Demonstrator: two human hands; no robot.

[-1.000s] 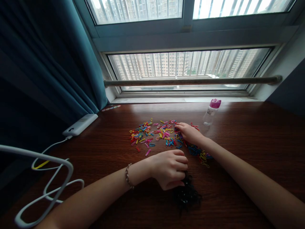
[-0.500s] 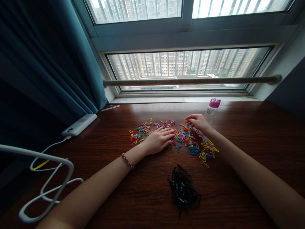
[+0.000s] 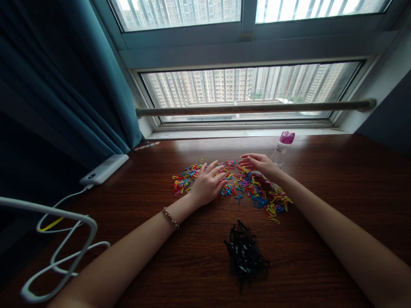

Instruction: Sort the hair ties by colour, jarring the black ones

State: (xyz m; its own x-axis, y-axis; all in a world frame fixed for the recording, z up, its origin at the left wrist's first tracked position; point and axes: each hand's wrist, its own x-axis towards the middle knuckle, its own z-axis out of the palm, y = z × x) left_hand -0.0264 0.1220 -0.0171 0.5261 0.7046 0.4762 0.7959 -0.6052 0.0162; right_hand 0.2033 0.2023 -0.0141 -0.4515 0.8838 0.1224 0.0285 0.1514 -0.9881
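Small colourful elastic hair ties [image 3: 253,188] in red, yellow, blue and pink lie loosely spread over the brown wooden table [image 3: 144,256]. My left hand [image 3: 208,182], palm down with fingers spread, rests over the left part of the spread and hides some of the ties. At the far edge of the right part is my right hand [image 3: 258,164], its fingers stretched out to the left and nothing visible in them. Nearer to me lies a separate heap of black bands [image 3: 245,252], touched by neither hand.
A clear bottle with a pink cap [image 3: 284,147] stands just behind my right hand. On the left are a white power bank [image 3: 104,169] and a looped white cable [image 3: 64,209]. A blue curtain [image 3: 80,77] hangs there, and a metal rail [image 3: 250,109] crosses the window.
My left hand has shifted a little left and its fingers have spread, uncovering ties at its right. My right hand has moved slightly left, with its fingers straighter.
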